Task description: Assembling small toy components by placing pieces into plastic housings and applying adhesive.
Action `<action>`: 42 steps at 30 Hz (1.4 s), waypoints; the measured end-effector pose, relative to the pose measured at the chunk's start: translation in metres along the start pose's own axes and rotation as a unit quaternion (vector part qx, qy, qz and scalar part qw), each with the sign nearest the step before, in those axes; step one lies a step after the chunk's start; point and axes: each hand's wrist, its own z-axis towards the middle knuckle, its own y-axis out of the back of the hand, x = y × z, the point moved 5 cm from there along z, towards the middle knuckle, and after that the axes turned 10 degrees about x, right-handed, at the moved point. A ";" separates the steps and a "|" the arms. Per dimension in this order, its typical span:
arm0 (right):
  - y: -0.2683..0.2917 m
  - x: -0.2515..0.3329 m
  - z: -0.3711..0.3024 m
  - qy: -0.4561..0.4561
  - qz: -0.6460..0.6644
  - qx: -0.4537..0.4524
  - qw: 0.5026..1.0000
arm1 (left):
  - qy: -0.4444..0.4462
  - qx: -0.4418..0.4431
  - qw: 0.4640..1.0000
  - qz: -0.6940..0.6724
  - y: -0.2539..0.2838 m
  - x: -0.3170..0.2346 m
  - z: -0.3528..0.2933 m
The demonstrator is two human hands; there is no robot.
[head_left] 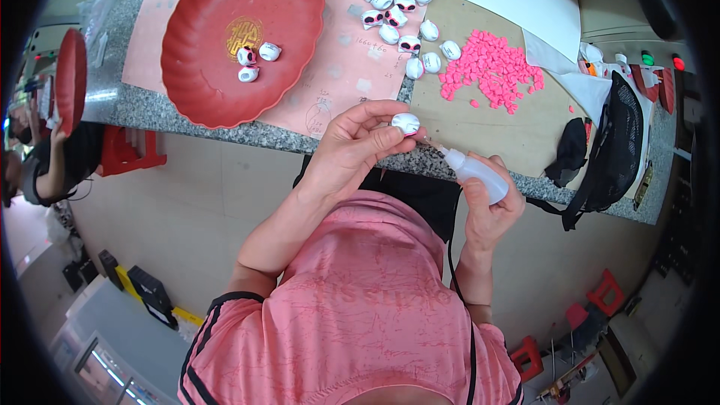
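Note:
Between the thumb and fingers of my left hand is a small rounded white piece with a pink edge underneath. My right hand is wrapped round a translucent white squeeze bottle, tilted so its thin nozzle points at the white piece. Whether the tip touches the piece I cannot tell. Ahead of my hands lie several similar white pieces, some showing black and pink markings. Right of them spreads a heap of small bright pink bits. Three more white pieces sit in a large red scalloped tray at the left.
Pink paper and brown board cover parts of the speckled stone tabletop. A black mesh bag lies at the right edge, beside a dark cloth item. At far left another person holds a red tray.

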 end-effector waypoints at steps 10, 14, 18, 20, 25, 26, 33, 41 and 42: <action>-0.002 0.001 0.000 0.004 -0.006 0.012 1.000 | 0.010 -0.008 1.000 0.012 0.001 0.001 -0.002; -0.002 -0.001 0.001 -0.006 -0.008 0.024 1.000 | 0.010 -0.009 1.000 0.011 0.003 0.002 -0.002; -0.001 -0.006 0.001 0.000 0.061 -0.003 0.998 | 0.012 -0.004 1.000 0.001 0.004 0.000 -0.004; -0.007 -0.010 0.009 -0.045 0.093 -0.046 0.994 | 0.018 0.001 1.000 -0.003 0.005 0.000 -0.004; -0.025 -0.024 0.037 0.037 -0.084 -0.021 0.996 | 0.015 -0.004 1.000 -0.020 0.006 0.000 -0.008; -0.027 -0.029 0.039 0.037 -0.086 -0.024 0.995 | 0.015 -0.004 1.000 -0.019 0.007 0.000 -0.008; -0.027 -0.031 0.035 0.004 -0.087 -0.002 0.996 | 0.027 0.005 0.999 -0.017 0.011 0.004 -0.012; 0.005 -0.029 0.054 0.030 -0.341 -0.030 0.939 | 0.032 -0.004 0.999 0.003 0.011 0.011 -0.011; 0.006 -0.030 0.055 0.030 -0.339 -0.030 0.940 | 0.030 -0.006 1.000 0.008 0.009 0.011 -0.010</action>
